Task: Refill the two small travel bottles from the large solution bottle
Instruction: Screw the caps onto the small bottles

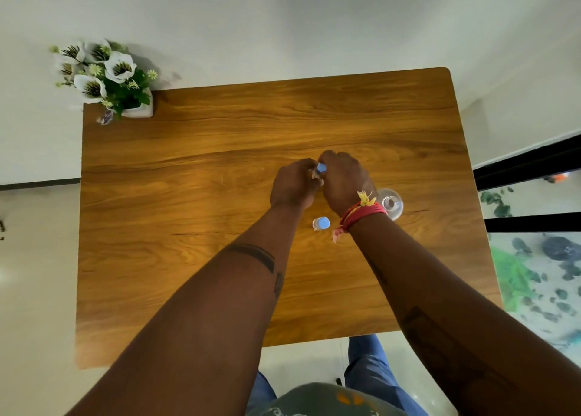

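My left hand (294, 184) grips a small clear travel bottle (314, 174) over the middle of the wooden table (188, 227). My right hand (342, 180) pinches that bottle's blue cap (321, 167) from above. Most of the bottle is hidden by my fingers. A second small travel bottle (321, 223) with a blue cap stands upright on the table between my forearms. The large clear solution bottle (390, 203) stands just right of my right wrist, its open mouth seen from above.
A white pot of artificial white flowers (107, 79) stands on the table's far left corner, with a small wrapped object (105, 118) beside it. A black-framed glass surface (534, 227) lies right of the table. A wall runs behind.
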Available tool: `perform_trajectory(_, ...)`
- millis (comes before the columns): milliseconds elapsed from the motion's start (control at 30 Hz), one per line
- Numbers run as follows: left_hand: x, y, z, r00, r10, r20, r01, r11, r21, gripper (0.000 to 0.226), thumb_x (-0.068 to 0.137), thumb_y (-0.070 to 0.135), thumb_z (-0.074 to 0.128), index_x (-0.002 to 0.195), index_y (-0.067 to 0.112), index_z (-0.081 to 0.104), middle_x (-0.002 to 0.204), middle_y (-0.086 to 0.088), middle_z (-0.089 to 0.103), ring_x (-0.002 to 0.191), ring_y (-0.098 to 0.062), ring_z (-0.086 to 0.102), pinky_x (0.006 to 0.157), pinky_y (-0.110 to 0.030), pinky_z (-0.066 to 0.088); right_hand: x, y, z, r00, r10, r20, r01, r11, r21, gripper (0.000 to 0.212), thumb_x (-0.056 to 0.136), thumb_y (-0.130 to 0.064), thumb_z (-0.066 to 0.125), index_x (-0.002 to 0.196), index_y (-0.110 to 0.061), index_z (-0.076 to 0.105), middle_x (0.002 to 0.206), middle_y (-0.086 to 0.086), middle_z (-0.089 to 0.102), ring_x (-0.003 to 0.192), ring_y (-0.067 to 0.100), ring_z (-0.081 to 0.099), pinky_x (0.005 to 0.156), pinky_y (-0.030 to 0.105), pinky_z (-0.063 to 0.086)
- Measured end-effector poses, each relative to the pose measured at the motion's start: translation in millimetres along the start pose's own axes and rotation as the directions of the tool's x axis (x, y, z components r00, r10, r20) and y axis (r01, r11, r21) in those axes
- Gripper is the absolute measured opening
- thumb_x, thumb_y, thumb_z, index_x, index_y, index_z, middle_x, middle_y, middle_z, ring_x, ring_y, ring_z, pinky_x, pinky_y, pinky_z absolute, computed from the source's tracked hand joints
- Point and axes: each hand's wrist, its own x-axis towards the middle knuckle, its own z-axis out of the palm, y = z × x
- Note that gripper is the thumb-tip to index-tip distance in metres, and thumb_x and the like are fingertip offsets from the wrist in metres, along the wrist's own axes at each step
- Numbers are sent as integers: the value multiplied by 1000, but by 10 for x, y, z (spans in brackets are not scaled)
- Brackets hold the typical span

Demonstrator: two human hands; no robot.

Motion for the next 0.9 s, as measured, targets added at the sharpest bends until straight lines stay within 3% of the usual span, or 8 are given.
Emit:
perform_trajectory(133,-27,17,5,999,7,-33,-7,1000,-8,22,90,30,57,103,29,75,99,-1,77,90,-23,70,71,-32,53,41,-20,-1,995,99,13,-99,995,32,41,99,-43,55,119,-7,50,115,18,61,102,36,62,69,36,41)
perform_trajectory(200,-23,5,6,1000,12,-28,-13,1000,-11,23,88,28,61,106,28,74,100,-2,77,93,-24,71,74,-35,55,5,-17,6,1000,19,5,-19,1000,24,35,98,-30,56,127,-12,49,118,17,57,102,37,61,71,39,47)
perform_trajectory(300,-17,10,6,999,30,-23,-29,999,40,27,86,22,65,111,26,73,106,-3,77,100,-26,70,79,-34,54,-17,-24,15,999,-39,11,40,999,-26,25,97,-15,51,122,-12,52,115,16,56,100,37,60,70,39,47)
perform_trajectory(433,-6,0,40,999,27,-42,-24,996,86,27,88,18,63,112,26,72,109,-1,76,103,-24,70,83,-33,55,14,-81,32,1000,-2,2,2,1000,-2,20,97,-13,48,117,-10,50,114,17,57,99,39,61,76,45,53)
perform_trajectory(600,-40,20,39,997,54,-48,-49,994,100,27,93,24,60,118,25,69,112,-5,74,106,-27,67,80,-35,53,-6,-18,60,1000,-15,9,15,999,51,25,98,-14,46,123,-14,48,109,17,59,95,38,62,70,40,47)
perform_trajectory(700,-129,-12,16,995,94,-26,-92,992,88,50,93,26,64,141,25,51,130,-5,64,121,-22,59,88,-34,48,-102,-25,98,1000,0,-9,1,991,131,35,99,-21,47,133,-21,41,108,16,62,95,36,63,70,39,48)
perform_trajectory(767,-220,-68,-43,993,104,-50,-101,993,61,62,93,22,65,150,24,40,135,-4,58,124,-20,55,92,-37,51,-174,-66,121,999,16,-36,-11,989,149,33,97,-21,49,129,-20,41,109,15,64,95,36,64,72,44,53)
perform_trajectory(900,-512,-256,-286,981,105,-163,-104,994,15,57,92,11,65,145,20,46,124,-5,59,114,-19,56,90,-37,49,-335,-201,171,993,-42,-111,60,985,160,23,96,-20,55,118,-15,48,108,12,65,92,31,64,68,36,49)
